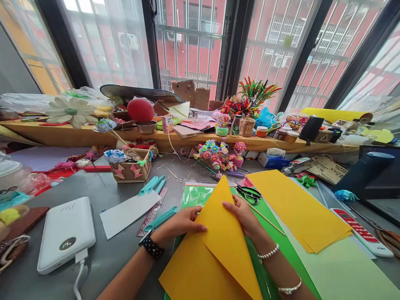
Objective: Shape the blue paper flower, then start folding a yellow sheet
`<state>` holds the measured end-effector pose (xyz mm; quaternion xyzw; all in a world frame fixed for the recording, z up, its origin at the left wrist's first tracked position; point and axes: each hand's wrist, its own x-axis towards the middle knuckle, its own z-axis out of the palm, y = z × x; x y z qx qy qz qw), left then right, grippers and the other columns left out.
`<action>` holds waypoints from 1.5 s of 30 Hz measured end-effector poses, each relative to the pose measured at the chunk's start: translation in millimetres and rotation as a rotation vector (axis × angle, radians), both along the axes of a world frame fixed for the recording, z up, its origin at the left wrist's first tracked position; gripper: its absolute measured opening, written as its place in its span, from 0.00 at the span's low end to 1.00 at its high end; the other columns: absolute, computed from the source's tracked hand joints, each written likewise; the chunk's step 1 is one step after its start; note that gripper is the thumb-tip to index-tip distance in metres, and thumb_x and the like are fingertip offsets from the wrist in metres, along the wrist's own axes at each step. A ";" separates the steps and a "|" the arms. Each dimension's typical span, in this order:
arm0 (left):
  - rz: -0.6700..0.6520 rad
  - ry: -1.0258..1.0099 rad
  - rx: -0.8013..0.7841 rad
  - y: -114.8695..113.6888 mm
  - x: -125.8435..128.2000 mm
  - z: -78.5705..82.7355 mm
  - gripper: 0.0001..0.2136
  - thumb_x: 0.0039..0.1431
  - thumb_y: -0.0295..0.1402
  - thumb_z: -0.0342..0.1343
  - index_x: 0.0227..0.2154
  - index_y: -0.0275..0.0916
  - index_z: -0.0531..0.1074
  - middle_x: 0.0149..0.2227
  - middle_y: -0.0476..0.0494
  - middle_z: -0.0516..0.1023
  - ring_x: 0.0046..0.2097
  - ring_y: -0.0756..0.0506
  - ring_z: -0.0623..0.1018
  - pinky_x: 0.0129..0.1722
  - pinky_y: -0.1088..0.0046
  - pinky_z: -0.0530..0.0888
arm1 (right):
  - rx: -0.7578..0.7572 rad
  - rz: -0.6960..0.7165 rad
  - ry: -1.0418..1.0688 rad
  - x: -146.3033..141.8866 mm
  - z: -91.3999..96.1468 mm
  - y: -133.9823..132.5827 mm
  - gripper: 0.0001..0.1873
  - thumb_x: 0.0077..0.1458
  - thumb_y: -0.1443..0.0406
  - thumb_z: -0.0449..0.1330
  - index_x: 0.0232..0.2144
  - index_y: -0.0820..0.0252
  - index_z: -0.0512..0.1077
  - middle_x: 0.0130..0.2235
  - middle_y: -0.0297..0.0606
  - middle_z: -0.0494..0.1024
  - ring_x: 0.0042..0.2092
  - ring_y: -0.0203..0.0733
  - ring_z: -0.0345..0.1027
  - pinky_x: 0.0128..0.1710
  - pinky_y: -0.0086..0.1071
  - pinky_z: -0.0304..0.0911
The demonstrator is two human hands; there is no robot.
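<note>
A sheet of yellow paper (pixel 215 246) lies folded over itself on a green mat (pixel 200 193), its folded corner pointing away from me. My left hand (pixel 179 225) rests on the sheet's left edge, fingers curled with the thumb pressing on the paper. My right hand (pixel 243 216) pinches the right edge of the folded flap. A black watch is on my left wrist and bead bracelets are on my right wrist.
Black scissors (pixel 248 193) and a thin wooden stick (pixel 265 218) lie just beyond my right hand. More yellow sheets (pixel 296 208) lie at right. A white power bank (pixel 67 233), a white card (pixel 128 212) and a small box (pixel 131 168) are at left. Craft clutter lines the window shelf (pixel 78 135).
</note>
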<state>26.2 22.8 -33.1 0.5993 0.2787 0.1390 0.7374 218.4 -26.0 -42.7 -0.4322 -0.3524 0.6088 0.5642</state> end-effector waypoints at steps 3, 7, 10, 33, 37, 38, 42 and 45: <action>0.051 0.028 0.019 1.9 0.9 -1.1 0.20 0.37 0.38 0.65 0.35 0.36 0.72 0.37 0.43 0.78 0.41 0.41 0.75 0.40 0.68 0.69 | 0.013 -0.037 0.007 -0.6 -0.6 0.5 0.26 0.36 0.59 0.68 0.37 0.59 0.63 0.35 0.38 0.78 0.34 0.47 0.74 0.36 0.38 0.68; 0.189 0.083 0.064 5.3 2.1 -4.7 0.18 0.36 0.42 0.65 0.29 0.36 0.71 0.30 0.47 0.78 0.36 0.45 0.75 0.34 0.73 0.68 | 0.013 -0.052 0.002 -0.2 -1.1 0.3 0.27 0.35 0.60 0.69 0.37 0.59 0.63 0.35 0.38 0.78 0.34 0.47 0.74 0.36 0.38 0.68; 0.269 0.143 0.095 6.7 1.7 -5.9 0.17 0.36 0.44 0.64 0.25 0.36 0.71 0.23 0.51 0.73 0.28 0.49 0.72 0.27 0.76 0.64 | 0.005 -0.055 -0.006 0.0 -1.5 0.3 0.27 0.35 0.60 0.69 0.38 0.59 0.62 0.35 0.37 0.78 0.34 0.46 0.74 0.35 0.38 0.68; 0.036 0.290 0.114 -2.2 -11.7 14.9 0.13 0.36 0.43 0.63 0.16 0.37 0.74 0.16 0.52 0.71 0.23 0.50 0.70 0.24 0.78 0.67 | 0.012 0.071 -0.068 2.2 -3.5 1.3 0.19 0.39 0.56 0.66 0.32 0.63 0.72 0.31 0.38 0.78 0.32 0.42 0.73 0.32 0.31 0.65; 0.040 0.276 0.128 -1.7 -9.8 11.0 0.13 0.37 0.43 0.63 0.18 0.36 0.75 0.18 0.51 0.72 0.23 0.50 0.71 0.25 0.77 0.69 | 0.041 0.077 -0.069 -0.6 -2.6 -0.3 0.19 0.39 0.57 0.66 0.33 0.63 0.71 0.31 0.37 0.78 0.31 0.41 0.72 0.33 0.32 0.65; 0.057 0.263 0.139 -1.6 -8.2 11.5 0.13 0.38 0.43 0.62 0.20 0.36 0.75 0.20 0.51 0.72 0.24 0.50 0.71 0.26 0.77 0.69 | 0.049 0.081 -0.071 -1.9 -1.3 -1.0 0.19 0.39 0.57 0.66 0.33 0.63 0.71 0.31 0.37 0.78 0.31 0.41 0.72 0.33 0.32 0.65; 0.162 0.184 0.211 -0.9 1.0 28.0 0.16 0.41 0.45 0.59 0.25 0.35 0.73 0.24 0.50 0.73 0.26 0.50 0.71 0.28 0.75 0.69 | 0.095 0.091 -0.090 -7.7 16.4 -3.5 0.19 0.39 0.58 0.66 0.34 0.62 0.71 0.32 0.37 0.78 0.32 0.41 0.72 0.32 0.32 0.65; 0.246 0.116 0.322 0.1 7.6 58.9 0.15 0.40 0.44 0.60 0.23 0.35 0.71 0.22 0.51 0.71 0.26 0.50 0.70 0.27 0.76 0.67 | 0.167 0.094 -0.109 -10.5 47.3 -2.3 0.20 0.38 0.60 0.67 0.35 0.61 0.71 0.32 0.36 0.78 0.33 0.42 0.72 0.33 0.31 0.65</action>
